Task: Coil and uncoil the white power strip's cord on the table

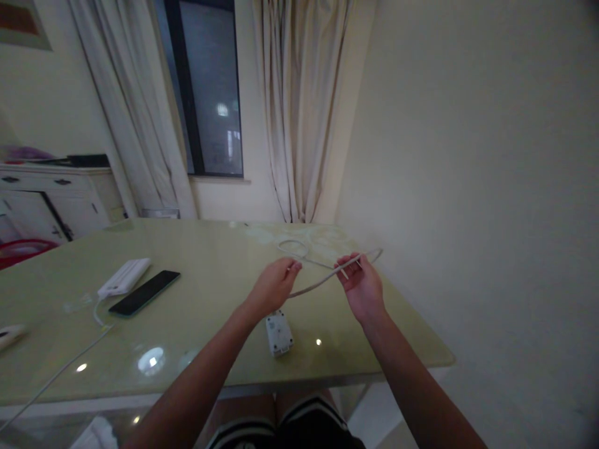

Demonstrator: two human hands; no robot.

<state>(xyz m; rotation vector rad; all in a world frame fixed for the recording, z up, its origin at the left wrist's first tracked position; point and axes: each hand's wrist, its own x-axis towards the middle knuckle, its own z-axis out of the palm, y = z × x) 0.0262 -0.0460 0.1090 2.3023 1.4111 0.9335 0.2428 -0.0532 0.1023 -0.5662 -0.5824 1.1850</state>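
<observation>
A whitish cable (314,286) runs between my two hands above the table. My left hand (274,287) is closed, thumb against curled fingers, and the cable comes out from beneath it. Palm up, my right hand (362,290) grips the cable between thumb and fingers. Past the right hand the cable bends back, and a loose loop of it lies on the tabletop farther off. Just below my left hand sits a small white block (279,333) with dark spots at its corners, perhaps a power strip lying face down. Its join with the cable is hidden.
On the pale green glossy table (210,349), a black phone (145,293) lies beside a white power bank-like box (125,277) with a white cord (60,371). A whitish object (12,335) is at the left edge. The wall (468,218) borders the table's right side.
</observation>
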